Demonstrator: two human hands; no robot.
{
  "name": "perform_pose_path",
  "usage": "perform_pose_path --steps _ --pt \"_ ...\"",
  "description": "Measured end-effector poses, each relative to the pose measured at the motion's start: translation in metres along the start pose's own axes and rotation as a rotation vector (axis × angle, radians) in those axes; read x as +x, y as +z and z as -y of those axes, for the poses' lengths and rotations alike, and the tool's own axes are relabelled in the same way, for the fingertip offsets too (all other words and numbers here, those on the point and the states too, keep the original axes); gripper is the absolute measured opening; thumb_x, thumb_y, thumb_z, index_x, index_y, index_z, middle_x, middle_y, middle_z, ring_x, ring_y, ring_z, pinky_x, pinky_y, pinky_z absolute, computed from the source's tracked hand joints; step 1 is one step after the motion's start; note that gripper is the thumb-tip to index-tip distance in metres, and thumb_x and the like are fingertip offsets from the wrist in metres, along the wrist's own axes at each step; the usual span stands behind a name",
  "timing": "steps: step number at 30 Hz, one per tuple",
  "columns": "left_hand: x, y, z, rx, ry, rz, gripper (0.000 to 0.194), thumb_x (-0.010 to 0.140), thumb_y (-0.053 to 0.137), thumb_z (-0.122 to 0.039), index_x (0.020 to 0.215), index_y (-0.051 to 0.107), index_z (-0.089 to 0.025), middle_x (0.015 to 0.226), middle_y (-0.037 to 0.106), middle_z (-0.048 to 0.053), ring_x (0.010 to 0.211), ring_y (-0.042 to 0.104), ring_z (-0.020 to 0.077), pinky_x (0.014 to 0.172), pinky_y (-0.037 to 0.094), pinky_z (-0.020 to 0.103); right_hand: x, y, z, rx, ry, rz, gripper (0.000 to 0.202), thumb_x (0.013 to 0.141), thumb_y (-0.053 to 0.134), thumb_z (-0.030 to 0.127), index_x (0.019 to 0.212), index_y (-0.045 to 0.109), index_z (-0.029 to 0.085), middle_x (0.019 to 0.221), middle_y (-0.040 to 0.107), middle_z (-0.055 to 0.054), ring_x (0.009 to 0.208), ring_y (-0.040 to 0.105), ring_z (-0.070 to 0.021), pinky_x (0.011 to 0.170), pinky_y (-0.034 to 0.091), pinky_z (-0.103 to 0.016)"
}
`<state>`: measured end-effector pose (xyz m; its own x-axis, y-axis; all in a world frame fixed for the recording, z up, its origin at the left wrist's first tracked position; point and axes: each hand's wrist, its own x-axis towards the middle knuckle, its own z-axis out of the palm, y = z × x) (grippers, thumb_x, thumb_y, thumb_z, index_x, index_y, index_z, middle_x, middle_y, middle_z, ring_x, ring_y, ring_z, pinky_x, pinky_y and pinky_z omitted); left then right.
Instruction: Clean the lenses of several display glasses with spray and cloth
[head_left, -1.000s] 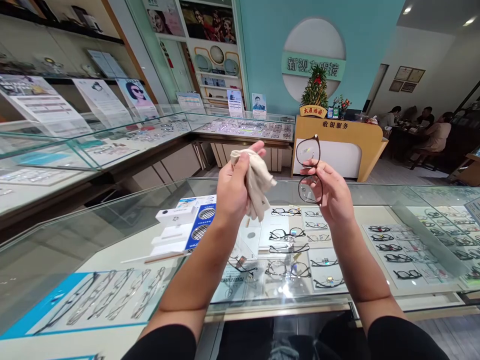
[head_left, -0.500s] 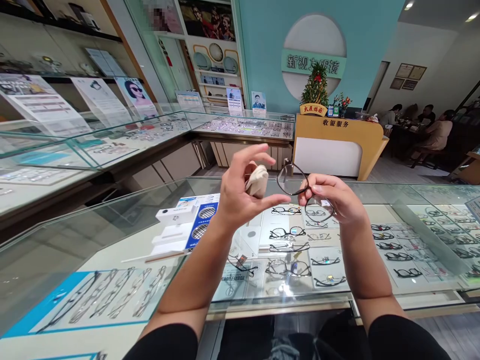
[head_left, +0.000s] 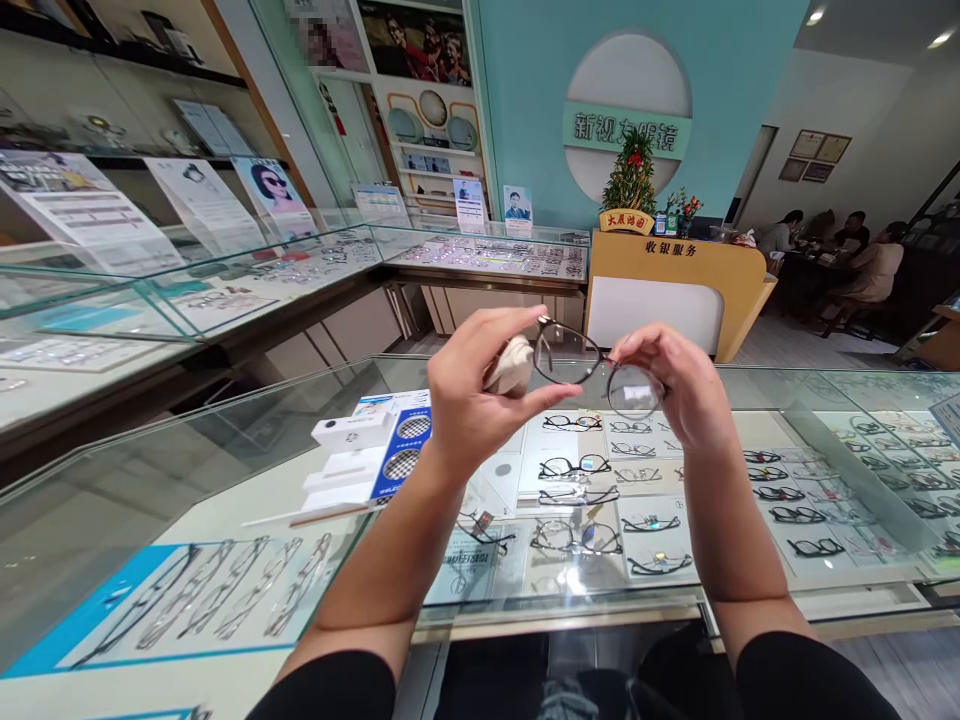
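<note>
A pair of dark-rimmed eyeglasses (head_left: 568, 352) is held up above the glass counter, tilted down to the right. My left hand (head_left: 469, 395) keeps a bunched cream cloth (head_left: 511, 367) in its curled fingers. Its index finger meets the upper outer corner of the left rim, and its thumb lies along the bottom of that rim. My right hand (head_left: 690, 390) is closed at the other side of the eyeglasses, its fingertips near the bridge and the right rim. The exact contact of the right fingers is partly hidden. Light reflects in the right lens.
Below lies a glass display counter (head_left: 247, 455) with rows of eyeglass frames (head_left: 576, 537). White boxes (head_left: 352, 430) and a blue patterned box (head_left: 409, 450) sit at its left. Beyond stand another showcase (head_left: 487, 255) and a yellow-and-white desk (head_left: 652, 300). Several people (head_left: 870, 260) sit far right.
The eyeglasses have shifted left and slightly up toward my left hand, whose index finger and thumb now meet the left rim. My right fingers have moved from the bridge area toward the right rim.
</note>
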<state>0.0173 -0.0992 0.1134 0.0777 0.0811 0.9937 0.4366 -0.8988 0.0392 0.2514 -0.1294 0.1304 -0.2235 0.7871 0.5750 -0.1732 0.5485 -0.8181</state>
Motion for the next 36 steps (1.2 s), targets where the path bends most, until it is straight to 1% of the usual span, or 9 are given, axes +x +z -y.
perform_pose_path --steps 3,5,7,12,16,19,24,31,36 --pt "-0.003 0.001 0.004 0.053 -0.056 -0.16 0.064 0.081 0.091 -0.06 0.133 0.073 -0.027 0.116 0.08 0.007 0.105 0.077 0.0245 0.093 0.062 0.041 -0.002 0.002 -0.006 -0.279 -0.259 -0.196 0.032 0.095 0.074 0.053 0.114 0.071 0.028 0.116 0.076 -0.005 0.112 0.072 -0.0225 0.103 0.056 -0.042" --pt "-0.006 0.003 0.007 0.064 -0.118 -0.232 0.064 0.081 0.091 -0.061 0.132 0.073 -0.028 0.114 0.078 0.006 0.104 0.077 0.0245 0.092 0.061 0.041 -0.002 0.004 -0.009 -0.498 -0.386 -0.263 0.039 0.09 0.078 0.051 0.121 0.068 0.03 0.12 0.074 -0.005 0.116 0.07 -0.0252 0.103 0.056 -0.046" --pt "-0.009 0.005 0.008 0.062 -0.171 -0.265 0.064 0.079 0.091 -0.062 0.13 0.074 -0.028 0.112 0.076 0.006 0.104 0.077 0.0255 0.092 0.061 0.041 -0.002 0.008 -0.011 -0.63 -0.448 -0.295 0.04 0.089 0.078 0.049 0.123 0.066 0.031 0.117 0.073 -0.005 0.113 0.069 -0.0266 0.102 0.056 -0.048" --pt "-0.011 0.009 0.008 0.032 -0.264 -0.27 0.061 0.078 0.092 -0.063 0.123 0.075 -0.026 0.109 0.075 0.006 0.104 0.077 0.0267 0.092 0.06 0.042 -0.005 0.018 -0.009 -0.68 -0.36 -0.35 0.035 0.095 0.074 0.049 0.127 0.065 0.035 0.118 0.074 -0.006 0.113 0.068 -0.0281 0.105 0.055 -0.051" --pt "-0.011 0.009 0.006 0.056 -0.316 -0.224 0.061 0.081 0.088 -0.069 0.119 0.075 -0.023 0.106 0.076 0.006 0.102 0.076 0.0245 0.092 0.06 0.041 -0.006 0.019 -0.007 -0.663 -0.294 -0.407 0.037 0.096 0.074 0.048 0.129 0.066 0.035 0.124 0.074 -0.007 0.117 0.068 -0.0296 0.108 0.054 -0.053" --pt "-0.01 0.01 0.005 -0.017 -0.344 -0.203 0.059 0.082 0.087 -0.067 0.119 0.075 -0.023 0.109 0.077 0.006 0.104 0.076 0.0236 0.094 0.06 0.039 -0.005 0.018 -0.007 -0.63 -0.275 -0.427 0.035 0.096 0.074 0.047 0.128 0.067 0.034 0.123 0.075 -0.007 0.117 0.069 -0.0292 0.109 0.053 -0.052" --pt "-0.011 0.014 0.005 -0.111 -0.364 -0.22 0.059 0.083 0.089 -0.062 0.125 0.073 -0.024 0.114 0.073 0.007 0.104 0.075 0.0221 0.089 0.061 0.035 -0.003 0.015 -0.008 -0.584 -0.234 -0.396 0.035 0.096 0.075 0.045 0.128 0.067 0.034 0.126 0.075 -0.006 0.119 0.069 -0.028 0.111 0.052 -0.051" --pt "-0.012 0.013 0.007 -0.028 -0.36 -0.227 0.058 0.082 0.091 -0.06 0.123 0.072 -0.025 0.11 0.069 0.004 0.097 0.07 0.0184 0.084 0.058 0.032 0.006 0.006 -0.016 -0.485 -0.147 -0.281 0.038 0.095 0.074 0.045 0.13 0.064 0.031 0.128 0.075 -0.007 0.124 0.068 -0.0252 0.111 0.053 -0.047" --pt "-0.014 0.014 0.007 -0.022 -0.37 -0.234 0.056 0.081 0.092 -0.059 0.121 0.072 -0.025 0.107 0.069 0.003 0.091 0.067 0.0163 0.08 0.057 0.03 0.009 0.002 -0.022 -0.445 -0.115 -0.254 0.039 0.096 0.073 0.048 0.13 0.063 0.031 0.129 0.075 -0.007 0.126 0.068 -0.0242 0.113 0.052 -0.046"
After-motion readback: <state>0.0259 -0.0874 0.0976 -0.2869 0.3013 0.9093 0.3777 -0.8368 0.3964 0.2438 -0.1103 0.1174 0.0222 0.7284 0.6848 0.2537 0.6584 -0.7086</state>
